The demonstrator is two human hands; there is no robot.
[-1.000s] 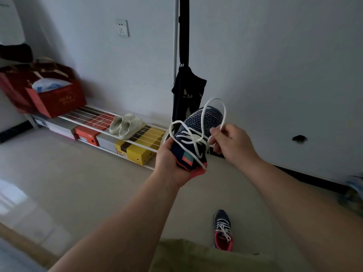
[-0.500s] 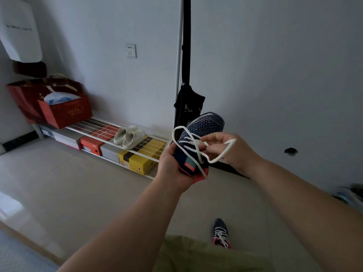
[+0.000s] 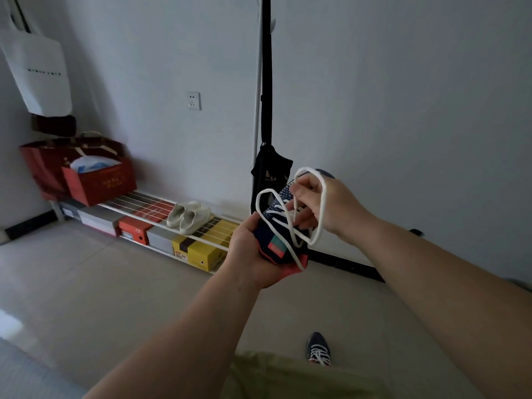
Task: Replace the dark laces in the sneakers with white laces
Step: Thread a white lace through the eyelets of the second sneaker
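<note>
Head view: the person's left hand cups the heel end of a dark blue knitted sneaker with a red sole edge and a teal-and-red tongue tag, fingers curled under it, holding it up in mid-air in front of the far wall, toe pointing away. A white flat lace is threaded through the sneaker's eyelets, and its free ends form two loose loops above the tongue. The right hand sits just to the right of the shoe, fingers bent and pinching the lace, with one loop draped over the back of that hand and hanging down to the right of the sneaker.

On the pale tiled floor, near the person's green-clad lap, stands a second dark blue sneaker with white lacing, well apart from the held one. To the left, a low white wire shoe rack runs along the wall, carrying a pair of cream slip-on shoes and a red paper bag, with shoe boxes below it. A white tote bag hangs at the far left.
</note>
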